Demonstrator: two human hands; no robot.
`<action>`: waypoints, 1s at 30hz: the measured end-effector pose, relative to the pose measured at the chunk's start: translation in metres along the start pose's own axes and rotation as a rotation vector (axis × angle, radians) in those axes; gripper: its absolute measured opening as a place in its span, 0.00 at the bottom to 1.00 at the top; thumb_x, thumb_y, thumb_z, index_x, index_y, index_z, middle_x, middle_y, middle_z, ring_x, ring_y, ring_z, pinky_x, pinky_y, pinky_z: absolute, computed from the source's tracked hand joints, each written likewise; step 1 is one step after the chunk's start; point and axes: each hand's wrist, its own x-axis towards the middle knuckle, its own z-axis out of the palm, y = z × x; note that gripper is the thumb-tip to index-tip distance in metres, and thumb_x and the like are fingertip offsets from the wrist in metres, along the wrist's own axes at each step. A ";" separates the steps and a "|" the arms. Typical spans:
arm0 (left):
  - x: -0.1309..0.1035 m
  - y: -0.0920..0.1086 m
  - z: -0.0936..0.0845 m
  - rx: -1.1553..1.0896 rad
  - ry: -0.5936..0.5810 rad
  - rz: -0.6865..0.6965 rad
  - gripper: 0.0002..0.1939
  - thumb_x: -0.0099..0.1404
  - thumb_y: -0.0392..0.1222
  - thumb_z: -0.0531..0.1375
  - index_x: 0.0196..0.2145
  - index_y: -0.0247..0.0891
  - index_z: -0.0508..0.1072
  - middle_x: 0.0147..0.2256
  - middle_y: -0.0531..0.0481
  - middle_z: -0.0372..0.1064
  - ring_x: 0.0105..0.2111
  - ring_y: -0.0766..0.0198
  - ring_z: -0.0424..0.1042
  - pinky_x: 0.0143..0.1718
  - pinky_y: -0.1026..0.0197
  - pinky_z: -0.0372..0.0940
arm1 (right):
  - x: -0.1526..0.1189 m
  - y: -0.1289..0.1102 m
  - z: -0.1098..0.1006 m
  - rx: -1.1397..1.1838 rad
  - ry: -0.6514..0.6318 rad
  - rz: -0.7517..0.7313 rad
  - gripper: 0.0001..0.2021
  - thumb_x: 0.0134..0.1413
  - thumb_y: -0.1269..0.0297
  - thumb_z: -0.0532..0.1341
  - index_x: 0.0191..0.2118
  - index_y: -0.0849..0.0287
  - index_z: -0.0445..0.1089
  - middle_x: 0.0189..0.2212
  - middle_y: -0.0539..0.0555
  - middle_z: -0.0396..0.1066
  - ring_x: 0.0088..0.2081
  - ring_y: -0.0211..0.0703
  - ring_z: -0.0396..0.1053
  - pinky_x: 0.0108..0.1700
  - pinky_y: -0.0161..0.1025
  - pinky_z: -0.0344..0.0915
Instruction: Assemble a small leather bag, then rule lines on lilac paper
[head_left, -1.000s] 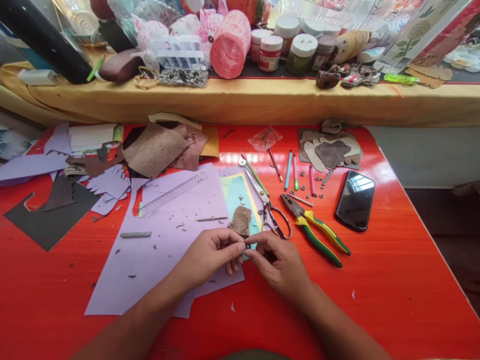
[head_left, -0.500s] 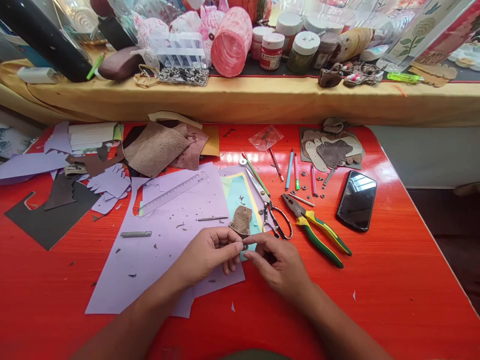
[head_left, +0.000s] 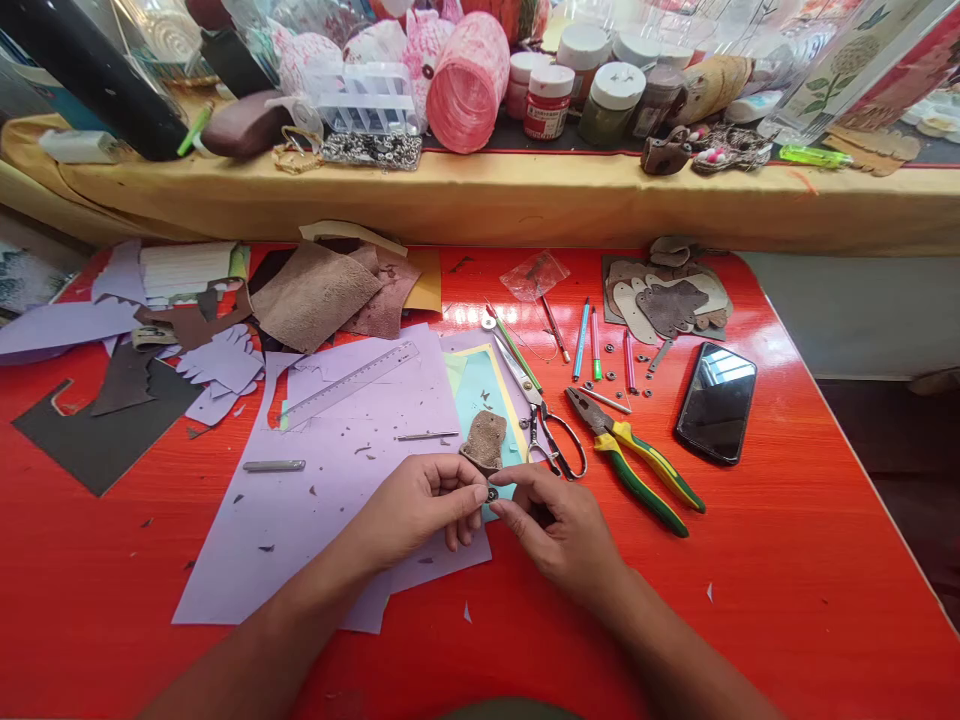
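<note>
Small dark ring (head_left: 492, 494) is up between the hands, above the bench (head_left: 615, 640). Left hand (head_left: 424, 502) looks nearer: thumb and forefinger pinch its left edge. Right hand (head_left: 556, 518) has thumb and forefinger bent around the other side (can't tell if they grip). So ring lies right of left fingers, left of right ones. It's round, no long axis, face toward camera. Brown leather piece (head_left: 486, 438) just beyond, long axis running away from the person.
</note>
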 end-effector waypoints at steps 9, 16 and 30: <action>0.002 0.002 0.002 -0.014 0.010 -0.003 0.25 0.62 0.63 0.71 0.33 0.35 0.78 0.24 0.52 0.72 0.21 0.69 0.70 0.23 0.66 0.67 | 0.001 0.000 -0.001 -0.009 0.023 -0.024 0.06 0.69 0.65 0.63 0.46 0.59 0.77 0.21 0.43 0.62 0.22 0.36 0.57 0.26 0.34 0.54; 0.002 0.002 0.003 0.006 0.014 -0.002 0.25 0.62 0.63 0.71 0.33 0.35 0.77 0.24 0.52 0.72 0.21 0.69 0.69 0.23 0.66 0.67 | 0.000 -0.001 0.000 0.023 0.030 0.001 0.06 0.68 0.65 0.64 0.45 0.58 0.77 0.20 0.43 0.60 0.21 0.35 0.56 0.25 0.34 0.54; -0.011 0.036 -0.017 0.430 0.256 0.223 0.13 0.71 0.53 0.63 0.38 0.41 0.80 0.32 0.52 0.77 0.30 0.64 0.72 0.31 0.63 0.67 | -0.001 -0.006 -0.001 0.051 0.010 0.048 0.06 0.68 0.62 0.64 0.43 0.57 0.76 0.20 0.43 0.62 0.22 0.36 0.56 0.26 0.34 0.53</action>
